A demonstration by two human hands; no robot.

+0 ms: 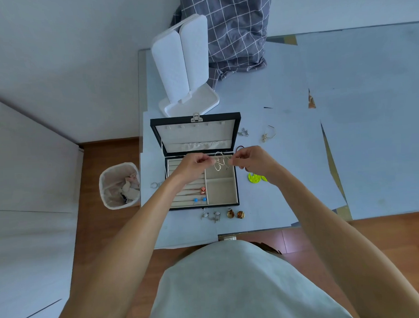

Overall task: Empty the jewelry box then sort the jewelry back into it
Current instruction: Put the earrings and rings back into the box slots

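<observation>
Your two hands hold the gold necklace above the jewelry box.
Left hand and right hand each pinch one end, it seems; the open compartment lies directly beneath.

The floor is brown wood. A low table stands on it, covered with big sheets of pale blue paper. The sheets overlap, and little gaps between them show something brown and gold under them. Behind the table the wall is plain and white. A gray cloth with thin white squares hangs down onto the far side of the table. Next to it stands a white folding mirror on a white tray base, and it is closed. On the floor to the left of the table sits a small white trash bin with crumpled paper inside. More to the left is a white cabinet. The light is soft and a bit blue.
</observation>
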